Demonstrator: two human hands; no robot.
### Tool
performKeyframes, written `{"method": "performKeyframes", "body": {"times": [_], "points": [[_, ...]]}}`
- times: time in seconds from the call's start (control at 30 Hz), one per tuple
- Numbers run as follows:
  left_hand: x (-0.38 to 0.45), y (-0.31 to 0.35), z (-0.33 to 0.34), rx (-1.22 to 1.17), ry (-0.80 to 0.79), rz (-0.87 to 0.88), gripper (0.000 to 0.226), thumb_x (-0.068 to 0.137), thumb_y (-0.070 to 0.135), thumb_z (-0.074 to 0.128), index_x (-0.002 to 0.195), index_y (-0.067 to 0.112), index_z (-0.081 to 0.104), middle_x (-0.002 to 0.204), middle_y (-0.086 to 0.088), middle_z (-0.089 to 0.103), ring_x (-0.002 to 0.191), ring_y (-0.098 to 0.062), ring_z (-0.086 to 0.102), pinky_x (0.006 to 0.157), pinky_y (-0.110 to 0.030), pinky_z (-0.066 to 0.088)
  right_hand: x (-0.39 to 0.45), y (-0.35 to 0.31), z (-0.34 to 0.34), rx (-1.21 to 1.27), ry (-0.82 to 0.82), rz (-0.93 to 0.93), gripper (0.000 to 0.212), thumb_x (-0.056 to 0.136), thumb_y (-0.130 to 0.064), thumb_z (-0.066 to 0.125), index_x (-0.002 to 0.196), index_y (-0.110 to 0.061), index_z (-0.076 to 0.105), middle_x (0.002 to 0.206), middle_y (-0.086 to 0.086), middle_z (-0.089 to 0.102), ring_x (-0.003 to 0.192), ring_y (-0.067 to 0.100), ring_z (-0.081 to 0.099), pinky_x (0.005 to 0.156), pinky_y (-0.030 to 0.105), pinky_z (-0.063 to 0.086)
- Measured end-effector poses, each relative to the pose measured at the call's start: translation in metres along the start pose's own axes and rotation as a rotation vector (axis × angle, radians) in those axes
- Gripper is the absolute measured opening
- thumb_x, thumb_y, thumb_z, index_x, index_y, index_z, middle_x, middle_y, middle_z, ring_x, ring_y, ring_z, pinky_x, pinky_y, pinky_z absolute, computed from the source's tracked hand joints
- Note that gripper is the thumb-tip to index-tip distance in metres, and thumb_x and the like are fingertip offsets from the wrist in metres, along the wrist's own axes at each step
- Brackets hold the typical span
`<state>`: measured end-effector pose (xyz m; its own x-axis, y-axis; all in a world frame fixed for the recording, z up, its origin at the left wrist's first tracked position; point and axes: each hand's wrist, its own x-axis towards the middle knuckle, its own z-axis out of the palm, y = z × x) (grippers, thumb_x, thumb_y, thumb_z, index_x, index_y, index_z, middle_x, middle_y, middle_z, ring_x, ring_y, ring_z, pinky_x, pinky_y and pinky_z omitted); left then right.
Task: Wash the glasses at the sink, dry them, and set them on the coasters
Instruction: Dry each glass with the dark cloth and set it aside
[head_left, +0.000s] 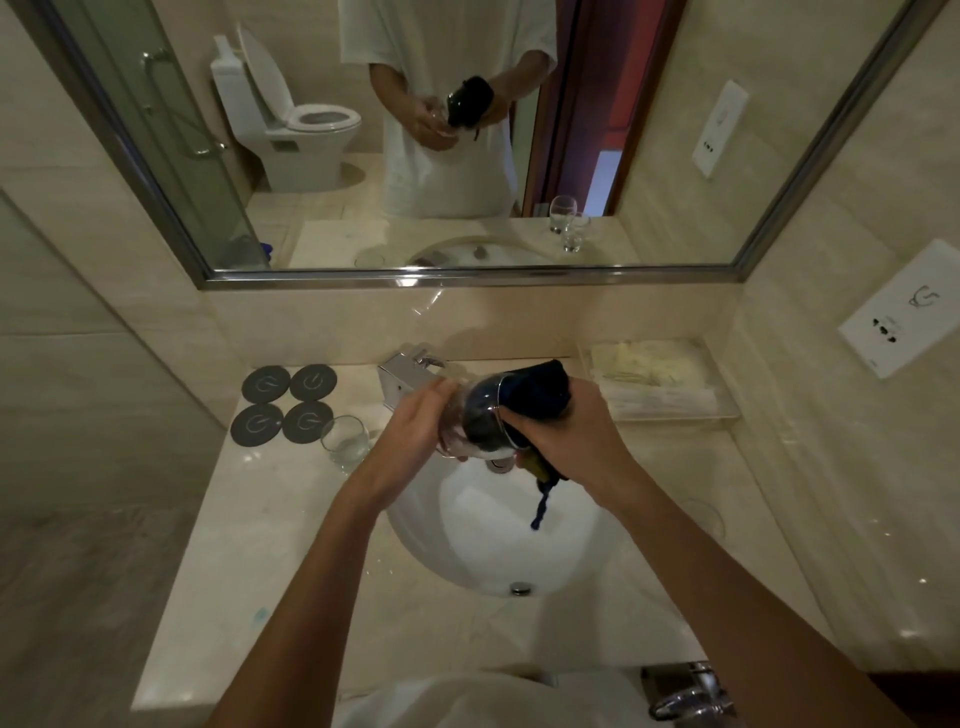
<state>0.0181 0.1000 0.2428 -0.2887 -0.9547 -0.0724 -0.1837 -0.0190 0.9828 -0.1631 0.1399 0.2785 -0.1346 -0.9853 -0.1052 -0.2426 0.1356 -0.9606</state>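
Head view: left hand (415, 431) curled around glass (470, 421) above sink (498, 545); right hand (566, 441) clenched on dark cloth (535, 395) stuffed inside it.

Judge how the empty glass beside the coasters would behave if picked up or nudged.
The glass tumbler is thin and clear, so probably fragile and light. It may be wet, hence slippery. Standing upright on the smooth marble counter, it would likely slide rather than tip.

The left hand (415, 421) covers the base of the held glass (470, 421), and the dark cloth (535, 395) stuffed inside hides its interior. The glass hides most of the faucet (402, 371). The clear tray (660, 384) holds contents too blurred to identify. A chrome fixture (691, 696) is cut off at the near edge.
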Motion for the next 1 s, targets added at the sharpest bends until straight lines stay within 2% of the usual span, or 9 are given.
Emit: {"method": "performKeyframes", "body": {"times": [0.07,0.17,0.3,0.4,0.5,0.6,0.77,0.87,1.0], "points": [[-0.006,0.000,-0.004,0.075,-0.114,0.056,0.042,0.103,0.048,0.034,0.121,0.025,0.064,0.116,0.002,0.067,0.114,-0.014,0.061,0.096,-0.033,0.049,0.003,-0.005,-0.008,-0.084,-0.006,-0.014,0.024,0.080,-0.022,0.082,0.098,-0.009,0.073,0.073,0.011,0.073,0.057,0.024,0.070,0.052,0.033,0.056],[-0.012,0.003,-0.004,0.166,-0.217,0.099,0.061,0.089,0.060,0.055,0.141,0.028,0.046,0.135,0.009,0.055,0.123,-0.005,0.053,0.102,-0.030,0.048,0.008,-0.008,-0.011,-0.231,0.019,-0.042,0.024,0.082,-0.024,0.081,0.093,-0.005,0.072,0.080,0.017,0.073,0.068,0.031,0.072,0.064,0.044,0.060],[-0.009,0.004,0.009,0.591,-0.150,0.295,0.103,0.061,0.061,0.084,0.146,0.035,0.033,0.146,0.012,0.044,0.134,-0.007,0.037,0.114,-0.034,0.028,0.008,-0.005,-0.008,-0.402,0.041,-0.124,0.020,0.083,-0.030,0.080,0.080,-0.019,0.064,0.066,-0.005,0.064,0.062,0.011,0.066,0.055,0.017,0.051],[-0.005,-0.003,0.015,0.623,-0.073,0.381,0.089,0.062,0.059,0.083,0.137,0.035,0.040,0.136,0.015,0.054,0.128,-0.009,0.046,0.112,-0.046,0.031,0.007,-0.001,-0.004,-0.422,0.027,-0.145,0.018,0.083,-0.032,0.079,0.080,-0.027,0.062,0.066,-0.018,0.059,0.060,-0.005,0.059,0.055,0.008,0.047],[-0.003,-0.006,0.012,0.544,-0.077,0.385,0.084,0.063,0.056,0.085,0.132,0.029,0.047,0.126,0.014,0.060,0.117,-0.010,0.056,0.099,-0.044,0.046,0.006,0.000,-0.005,-0.415,-0.008,-0.138,0.018,0.084,-0.036,0.078,0.079,-0.026,0.063,0.068,-0.013,0.063,0.063,-0.004,0.062,0.055,0.008,0.047],[-0.006,-0.004,0.012,0.406,-0.045,0.350,0.080,0.064,0.046,0.089,0.130,0.025,0.050,0.118,0.014,0.065,0.110,-0.007,0.062,0.095,-0.039,0.052,0.003,0.002,-0.010,-0.205,0.005,-0.104,0.028,0.088,-0.039,0.074,0.098,-0.013,0.072,0.084,0.000,0.074,0.078,0.009,0.071,0.069,0.020,0.057],[-0.010,0.002,0.011,0.265,0.066,0.246,0.068,0.062,0.031,0.092,0.119,0.028,0.055,0.101,0.011,0.067,0.092,-0.001,0.063,0.078,-0.009,0.046,0.003,0.010,-0.008,0.336,0.133,0.069,0.025,0.092,-0.041,0.068,0.110,-0.025,0.071,0.105,-0.004,0.076,0.101,0.015,0.071,0.089,0.042,0.059],[-0.010,0.006,0.014,0.208,0.070,0.184,0.070,0.061,0.033,0.092,0.120,0.021,0.056,0.102,0.008,0.068,0.092,-0.002,0.064,0.075,-0.011,0.049,0.004,0.011,-0.003,0.437,0.207,0.072,0.017,0.093,-0.042,0.066,0.107,-0.033,0.068,0.104,-0.011,0.075,0.104,0.009,0.070,0.090,0.033,0.056],[-0.012,0.011,0.015,0.097,0.090,0.137,0.065,0.063,0.032,0.092,0.117,0.020,0.057,0.103,0.006,0.070,0.091,-0.011,0.069,0.075,-0.027,0.057,0.005,0.012,0.002,0.594,0.345,0.100,0.035,0.090,-0.049,0.066,0.119,-0.029,0.067,0.118,-0.006,0.072,0.113,0.014,0.067,0.100,0.043,0.054]]}}
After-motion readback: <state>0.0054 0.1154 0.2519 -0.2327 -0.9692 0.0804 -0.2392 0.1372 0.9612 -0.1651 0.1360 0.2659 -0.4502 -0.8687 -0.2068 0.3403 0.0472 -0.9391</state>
